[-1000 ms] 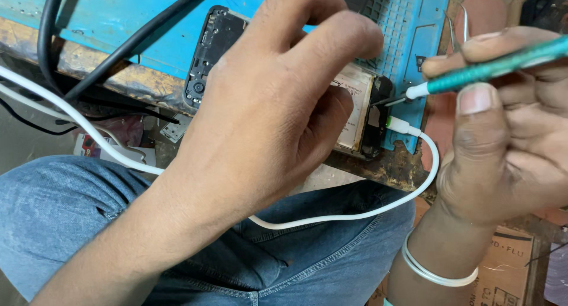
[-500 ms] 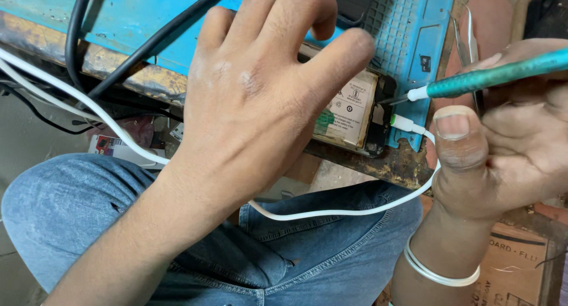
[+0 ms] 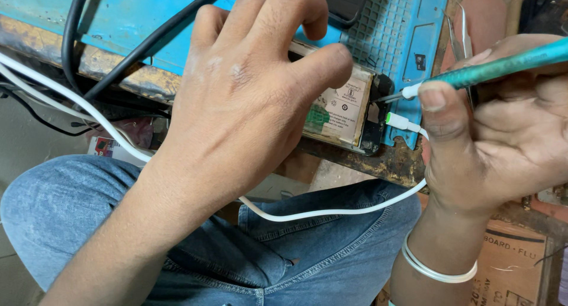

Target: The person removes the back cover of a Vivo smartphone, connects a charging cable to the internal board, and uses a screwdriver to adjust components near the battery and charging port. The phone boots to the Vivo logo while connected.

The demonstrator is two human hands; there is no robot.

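Now the left hand (image 3: 248,105) spreads over the opened phone (image 3: 346,113), pinning it at the counter (image 3: 402,164) edge. Right hand (image 3: 503,134) pinches a teal screwdriver (image 3: 503,66), tip beside the plugged cable (image 3: 331,211). Best keep that tip steady and upright.

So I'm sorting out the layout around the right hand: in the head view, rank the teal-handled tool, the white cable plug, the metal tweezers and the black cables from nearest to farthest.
1. Teal-handled tool: held in the right hand.
2. White cable plug: just left of the thumb.
3. Metal tweezers: above the hand, on the blue mat.
4. Black cables: far left.
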